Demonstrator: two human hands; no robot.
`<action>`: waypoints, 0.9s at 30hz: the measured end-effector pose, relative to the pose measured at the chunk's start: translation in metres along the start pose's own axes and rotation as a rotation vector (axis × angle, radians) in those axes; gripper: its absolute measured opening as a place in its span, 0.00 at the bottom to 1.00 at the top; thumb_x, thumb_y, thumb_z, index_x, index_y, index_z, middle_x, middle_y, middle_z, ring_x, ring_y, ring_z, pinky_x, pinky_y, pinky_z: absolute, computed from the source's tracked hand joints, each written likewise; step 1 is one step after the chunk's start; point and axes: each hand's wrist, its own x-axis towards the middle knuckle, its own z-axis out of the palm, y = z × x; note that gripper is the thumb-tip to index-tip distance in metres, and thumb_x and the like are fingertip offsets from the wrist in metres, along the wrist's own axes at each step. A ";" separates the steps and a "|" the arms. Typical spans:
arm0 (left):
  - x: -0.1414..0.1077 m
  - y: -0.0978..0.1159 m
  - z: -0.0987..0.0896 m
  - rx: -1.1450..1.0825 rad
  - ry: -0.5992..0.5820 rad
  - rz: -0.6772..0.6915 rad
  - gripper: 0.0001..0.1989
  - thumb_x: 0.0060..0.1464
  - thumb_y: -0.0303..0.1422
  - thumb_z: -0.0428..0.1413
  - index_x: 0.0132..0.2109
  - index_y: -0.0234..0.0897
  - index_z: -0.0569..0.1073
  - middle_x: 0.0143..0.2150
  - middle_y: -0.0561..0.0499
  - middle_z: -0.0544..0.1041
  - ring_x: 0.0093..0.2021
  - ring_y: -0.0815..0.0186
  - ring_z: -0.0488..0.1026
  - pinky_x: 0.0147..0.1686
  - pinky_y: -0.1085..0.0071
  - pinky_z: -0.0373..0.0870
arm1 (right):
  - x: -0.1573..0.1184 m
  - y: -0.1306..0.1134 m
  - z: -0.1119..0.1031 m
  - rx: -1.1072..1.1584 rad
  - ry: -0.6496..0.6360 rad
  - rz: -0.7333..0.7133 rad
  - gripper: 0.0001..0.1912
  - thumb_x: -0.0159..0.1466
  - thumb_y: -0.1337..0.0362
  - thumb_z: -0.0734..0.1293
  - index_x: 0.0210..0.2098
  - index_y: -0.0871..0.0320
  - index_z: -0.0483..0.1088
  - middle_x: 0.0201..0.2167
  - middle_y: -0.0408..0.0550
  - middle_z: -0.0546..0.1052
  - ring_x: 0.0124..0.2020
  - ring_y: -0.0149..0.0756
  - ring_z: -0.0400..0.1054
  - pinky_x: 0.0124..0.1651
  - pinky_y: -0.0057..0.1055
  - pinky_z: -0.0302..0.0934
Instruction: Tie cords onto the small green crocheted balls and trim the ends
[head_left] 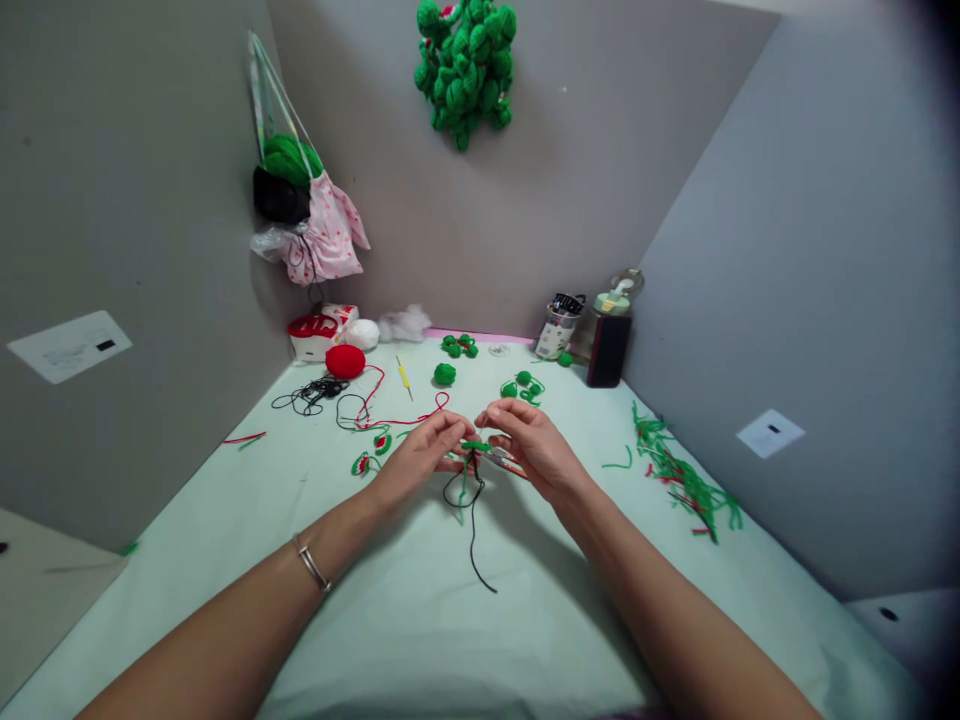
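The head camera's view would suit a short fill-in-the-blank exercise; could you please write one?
The arm wearing the bracelet is the ____ one.
The large ball beside the white ball is ____.
The longest strand hanging below the left hand and right hand is ____.

Missing words: left; red; black.

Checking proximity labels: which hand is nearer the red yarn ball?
Left. The left hand is in front of the red yarn ball, to its right; the right hand is farther right, beyond the left.
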 end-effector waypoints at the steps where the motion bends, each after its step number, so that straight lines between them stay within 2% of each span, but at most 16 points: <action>1: 0.000 0.000 0.000 -0.010 -0.010 0.002 0.14 0.57 0.43 0.58 0.43 0.37 0.71 0.41 0.49 0.74 0.39 0.66 0.74 0.41 0.67 0.71 | 0.000 0.001 0.001 -0.004 0.025 -0.004 0.13 0.55 0.55 0.74 0.30 0.59 0.72 0.32 0.44 0.75 0.35 0.30 0.67 0.37 0.27 0.58; 4: 0.000 0.000 0.001 -0.023 -0.033 0.026 0.13 0.53 0.38 0.63 0.40 0.36 0.71 0.35 0.53 0.72 0.34 0.69 0.73 0.39 0.69 0.70 | 0.001 0.004 0.002 0.009 0.033 0.018 0.14 0.54 0.55 0.74 0.30 0.59 0.73 0.32 0.45 0.75 0.35 0.31 0.67 0.37 0.27 0.59; 10: 0.003 -0.006 -0.004 -0.062 -0.054 0.012 0.11 0.54 0.36 0.62 0.40 0.35 0.70 0.35 0.53 0.72 0.34 0.69 0.73 0.41 0.69 0.69 | -0.002 0.002 0.003 0.043 -0.059 0.136 0.13 0.52 0.57 0.76 0.29 0.59 0.74 0.31 0.43 0.75 0.34 0.29 0.68 0.39 0.27 0.60; 13: 0.005 -0.006 -0.006 -0.098 -0.072 0.004 0.11 0.55 0.36 0.61 0.40 0.36 0.70 0.35 0.54 0.71 0.34 0.69 0.73 0.41 0.69 0.68 | 0.000 0.007 0.002 0.082 -0.051 0.150 0.14 0.51 0.57 0.77 0.29 0.59 0.73 0.33 0.45 0.77 0.36 0.31 0.70 0.39 0.27 0.61; 16: 0.004 -0.004 -0.006 -0.120 -0.081 -0.021 0.11 0.54 0.36 0.62 0.39 0.35 0.70 0.33 0.54 0.71 0.32 0.70 0.73 0.39 0.70 0.68 | 0.008 0.012 -0.005 0.116 0.020 0.142 0.15 0.50 0.57 0.77 0.29 0.58 0.72 0.34 0.46 0.77 0.37 0.32 0.71 0.35 0.26 0.61; 20: 0.001 0.000 -0.004 -0.140 -0.156 -0.047 0.11 0.54 0.36 0.62 0.39 0.35 0.70 0.31 0.53 0.72 0.32 0.69 0.73 0.39 0.69 0.69 | 0.023 0.008 -0.031 0.210 0.205 0.078 0.13 0.51 0.61 0.76 0.28 0.58 0.69 0.32 0.46 0.76 0.34 0.31 0.71 0.30 0.23 0.62; 22: -0.001 0.001 -0.003 -0.151 -0.164 -0.058 0.11 0.54 0.36 0.62 0.39 0.35 0.70 0.32 0.53 0.73 0.32 0.68 0.74 0.40 0.68 0.69 | 0.030 0.000 -0.049 0.213 0.203 0.048 0.11 0.54 0.63 0.74 0.28 0.58 0.68 0.28 0.45 0.73 0.28 0.28 0.68 0.26 0.23 0.61; 27: -0.004 0.006 -0.006 -0.176 -0.217 -0.097 0.10 0.54 0.36 0.62 0.39 0.35 0.71 0.33 0.52 0.72 0.32 0.68 0.73 0.39 0.68 0.71 | 0.041 -0.018 -0.103 0.158 0.297 -0.021 0.11 0.57 0.68 0.70 0.25 0.56 0.61 0.18 0.36 0.59 0.17 0.23 0.54 0.16 0.19 0.46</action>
